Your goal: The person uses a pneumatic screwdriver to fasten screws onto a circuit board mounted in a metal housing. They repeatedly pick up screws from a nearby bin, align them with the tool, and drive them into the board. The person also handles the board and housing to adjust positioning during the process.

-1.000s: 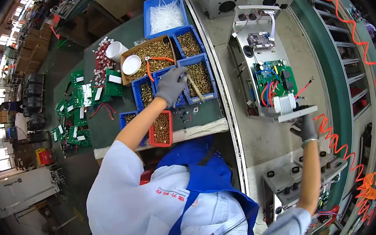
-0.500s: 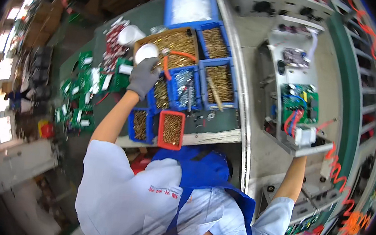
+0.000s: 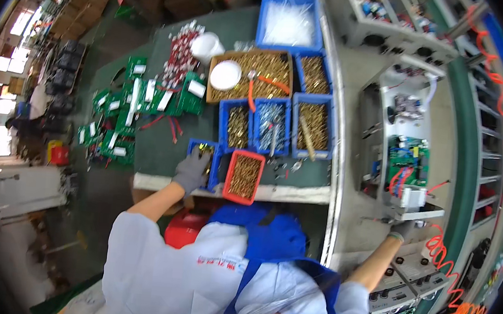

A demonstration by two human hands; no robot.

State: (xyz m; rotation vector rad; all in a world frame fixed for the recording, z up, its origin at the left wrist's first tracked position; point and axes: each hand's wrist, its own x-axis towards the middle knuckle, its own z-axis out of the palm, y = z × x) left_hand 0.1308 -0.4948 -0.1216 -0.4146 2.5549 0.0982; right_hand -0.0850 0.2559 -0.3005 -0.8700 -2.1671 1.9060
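Note:
My left hand (image 3: 191,169), in a grey glove, reaches into a small blue bin (image 3: 213,177) at the table's near edge. Its fingers look slightly apart over the brass-coloured small parts (image 3: 206,148) there, partly covering them. Beside that bin stands a red bin (image 3: 243,177) full of small brass-coloured pieces. My right hand (image 3: 404,228), also gloved, is at the near end of an open metal chassis (image 3: 420,213). Its fingers seem closed round a thin, rod-like thing that I cannot make out. Inside the chassis sit a green circuit board (image 3: 407,163) and a white block (image 3: 411,198).
Blue bins of screws (image 3: 312,126) and a cardboard box (image 3: 266,67) with a white lid (image 3: 225,75) fill the green table's right part. Green boards (image 3: 136,97) lie at its left. Orange coiled hoses (image 3: 437,244) hang at the right, near test units (image 3: 392,295).
My left hand has come back from the white lid to the small blue bin near me. The right hand, earlier mostly hidden under the chassis end, now shows its glove.

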